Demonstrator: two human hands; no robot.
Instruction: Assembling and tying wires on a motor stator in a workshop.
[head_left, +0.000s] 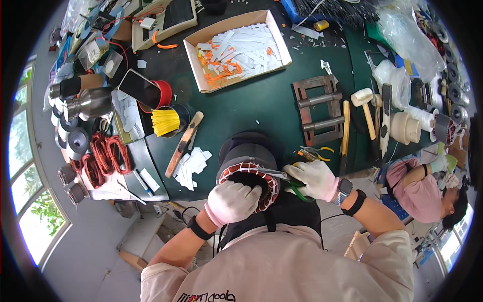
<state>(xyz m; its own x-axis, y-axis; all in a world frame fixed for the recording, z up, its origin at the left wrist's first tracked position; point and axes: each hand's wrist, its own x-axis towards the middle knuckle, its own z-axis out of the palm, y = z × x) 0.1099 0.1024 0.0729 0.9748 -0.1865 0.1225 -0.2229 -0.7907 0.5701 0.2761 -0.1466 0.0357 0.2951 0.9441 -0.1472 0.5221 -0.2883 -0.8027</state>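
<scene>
A dark cylindrical motor stator [247, 157] lies at the table's near edge in front of me, its open end toward me. Copper-red windings bound with white lacing ring that end. My left hand [231, 202], in a white glove, is closed at the left of the opening, its fingers curled into the mouth; what they pinch is hidden. My right hand [314, 178], also gloved, grips green-handled scissors [300, 195]. Their blades point left across the top of the winding ring. Right of the stator, close to my right hand, lie pliers [322, 149] with yellow-and-black handles.
A cardboard box [189, 55] of white paper strips stands farther back. Left are yellow strips [165, 122] in a cup, a wooden stick [184, 144] and white slips [191, 167]. Right are a metal frame [303, 113] and a mallet [363, 97]. A person [420, 194] sits at far right.
</scene>
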